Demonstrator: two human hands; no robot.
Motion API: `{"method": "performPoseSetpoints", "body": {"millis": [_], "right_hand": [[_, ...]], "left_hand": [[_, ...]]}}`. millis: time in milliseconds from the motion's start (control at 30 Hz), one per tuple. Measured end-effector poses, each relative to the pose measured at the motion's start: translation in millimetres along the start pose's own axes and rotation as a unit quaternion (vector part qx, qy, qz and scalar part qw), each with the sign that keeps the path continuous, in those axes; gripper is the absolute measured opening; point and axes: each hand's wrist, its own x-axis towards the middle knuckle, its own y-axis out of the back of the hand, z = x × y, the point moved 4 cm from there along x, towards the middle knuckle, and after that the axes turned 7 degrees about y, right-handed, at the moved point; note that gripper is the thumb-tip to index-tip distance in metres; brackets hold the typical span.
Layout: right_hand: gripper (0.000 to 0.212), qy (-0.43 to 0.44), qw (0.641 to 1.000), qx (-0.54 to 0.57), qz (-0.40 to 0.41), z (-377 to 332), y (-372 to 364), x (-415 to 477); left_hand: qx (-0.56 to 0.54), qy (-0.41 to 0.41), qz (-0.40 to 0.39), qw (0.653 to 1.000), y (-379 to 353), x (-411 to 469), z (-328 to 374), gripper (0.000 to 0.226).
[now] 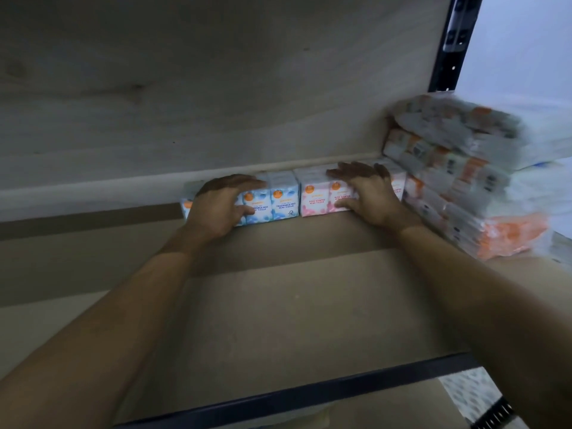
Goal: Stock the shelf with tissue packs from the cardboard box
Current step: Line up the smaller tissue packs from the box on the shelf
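Observation:
A row of small tissue packs stands at the back of the shelf board (278, 305). The blue tissue packs (278, 202) are on the left and the pink tissue packs (315, 198) on the right. My left hand (219, 205) lies over the blue packs, fingers across their tops and thumb at the front face. Over the pink packs rests my right hand (368, 190), its fingers spread flat on top and thumb against the front. The cardboard box is not in view.
A tall stack of wrapped tissue bundles (458, 178) with orange labels fills the shelf's right end, close to my right wrist. The upper shelf's underside (185, 82) hangs low overhead. A black upright (452, 44) and a black front rail (309, 391) frame the shelf.

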Motion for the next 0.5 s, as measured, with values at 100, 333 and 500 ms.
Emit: {"method": "performPoseSetpoints", "body": {"millis": [100,333,500], "right_hand": [[0.069,0.002,1.0,0.0,0.0,5.7,-7.0,10.2],[0.068,0.0,1.0,0.021,0.016,15.4,-19.5,25.7],[0.069,0.012,0.999,0.031,0.027,20.1,-21.8,29.3]], "left_hand": [[-0.011,0.002,0.005,1.0,-6.6,9.9,-9.5,0.055],[-0.018,-0.002,0.004,1.0,-15.2,31.6,-17.5,0.059],[-0.011,0.003,-0.01,1.0,-17.6,39.6,-21.4,0.059]]}}
